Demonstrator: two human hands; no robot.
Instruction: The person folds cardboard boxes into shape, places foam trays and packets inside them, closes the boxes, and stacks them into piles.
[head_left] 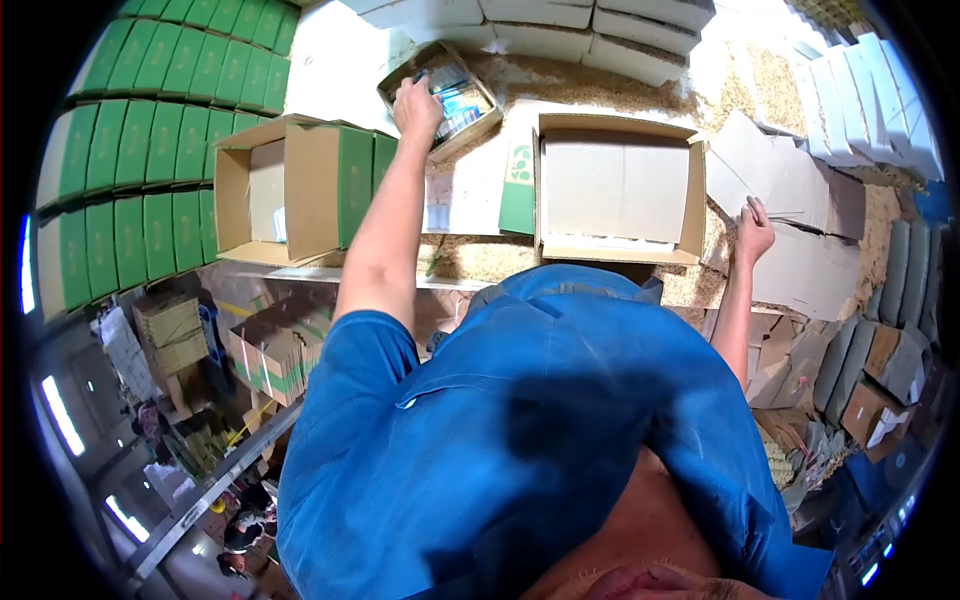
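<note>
My left hand [418, 108] reaches over a small cardboard tray [490, 118] that holds blue-and-white packets [460, 105]. Its fingers are curled down at the packets, and what lies between the fingertips is hidden. On the other side, my right hand [755, 232] pinches the edge of a flat grey cardboard sheet [740, 165]. In front of my body stands a cardboard box [697, 200] with a pale cardboard sheet [615, 185] lying inside it. Left of that is another open box [233, 200], with green boxes [356, 185] beside my forearm.
Rows of green boxes [130, 150] are stacked at the left. White boxes [545, 40] line the back, with more white blocks [865, 100] at the right. Grey flat cardboard [805, 265] lies under my right hand. A person [245, 525] is at the lower left.
</note>
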